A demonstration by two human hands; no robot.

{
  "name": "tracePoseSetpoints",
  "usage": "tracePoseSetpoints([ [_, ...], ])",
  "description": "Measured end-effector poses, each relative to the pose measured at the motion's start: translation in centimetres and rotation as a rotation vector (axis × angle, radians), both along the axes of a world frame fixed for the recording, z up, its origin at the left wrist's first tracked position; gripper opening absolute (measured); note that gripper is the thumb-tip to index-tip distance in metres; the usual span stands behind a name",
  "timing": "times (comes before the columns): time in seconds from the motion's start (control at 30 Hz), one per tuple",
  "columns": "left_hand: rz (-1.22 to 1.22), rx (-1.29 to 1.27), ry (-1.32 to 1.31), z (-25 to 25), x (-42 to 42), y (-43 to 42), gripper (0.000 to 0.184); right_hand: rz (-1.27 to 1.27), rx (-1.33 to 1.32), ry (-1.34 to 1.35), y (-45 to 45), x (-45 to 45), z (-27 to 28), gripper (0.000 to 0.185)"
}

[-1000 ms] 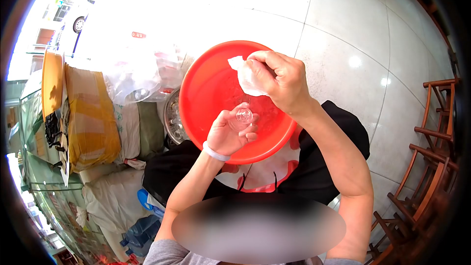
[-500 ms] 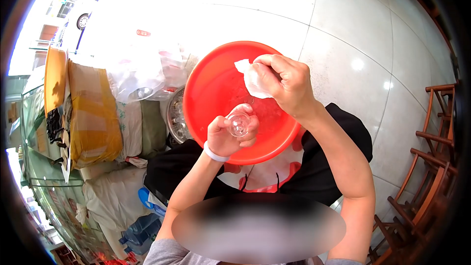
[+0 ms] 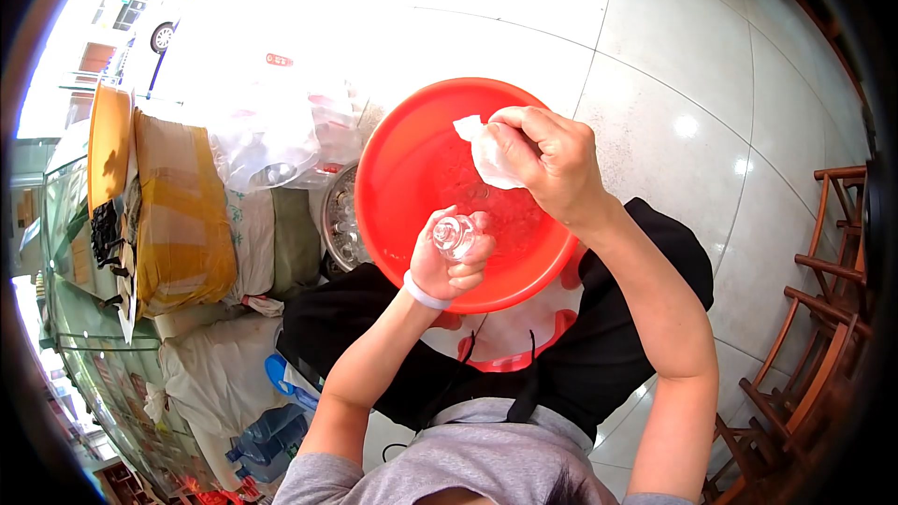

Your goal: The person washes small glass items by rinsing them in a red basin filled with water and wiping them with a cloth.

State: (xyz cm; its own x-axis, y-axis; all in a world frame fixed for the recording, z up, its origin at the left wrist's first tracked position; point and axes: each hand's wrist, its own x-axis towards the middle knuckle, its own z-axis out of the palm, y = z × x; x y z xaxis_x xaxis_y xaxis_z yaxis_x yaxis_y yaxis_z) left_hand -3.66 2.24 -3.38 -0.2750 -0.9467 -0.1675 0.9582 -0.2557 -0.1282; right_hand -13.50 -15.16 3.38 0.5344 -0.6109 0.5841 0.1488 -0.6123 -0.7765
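My left hand (image 3: 433,266), with a white band on its wrist, has its fingers wrapped round a small clear glass (image 3: 454,237). It is over the near part of a red plastic basin (image 3: 391,178). Above the basin's right side, my right hand (image 3: 554,161) is closed on a crumpled white cloth (image 3: 491,159), which hangs from the fingers. Hand and cloth are apart from the glass. Clear water and what look like glass pieces show in the basin, though their shapes are hard to make out.
Left of the red basin stands a metal bowl (image 3: 329,215) holding clear glassware. Beyond it are clear plastic bags (image 3: 271,145) and a taped cardboard box (image 3: 182,210). Blue water jugs (image 3: 269,444) lie lower left. Wooden chairs (image 3: 823,318) line the right side of the tiled floor (image 3: 669,103).
My left hand has turned the glass, so a narrower, knob-like end now faces up. My right hand keeps its hold on the cloth, nearly still. The view has shifted slightly.
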Motion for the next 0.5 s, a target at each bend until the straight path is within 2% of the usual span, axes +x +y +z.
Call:
tracePoseSetpoints([
  [0.17,0.009,0.072,-0.036,0.1,-0.2,0.0,0.045,0.011,0.011,0.004,0.0,0.0,0.0,0.005],
  [0.3,0.011,0.028,-0.095,0.4,-0.3,-0.1,0.044,0.024,0.003,0.082,-0.1,-0.4,0.1,0.007],
  [0.37,0.015,0.042,-0.278,0.8,-0.4,-0.3,0.041,0.026,0.016,0.076,-0.1,-0.4,0.0,0.008],
  [0.5,0.026,0.043,-0.365,0.9,-0.3,-0.4,0.038,0.002,0.008,-0.004,0.0,-0.2,-0.1,0.005],
])
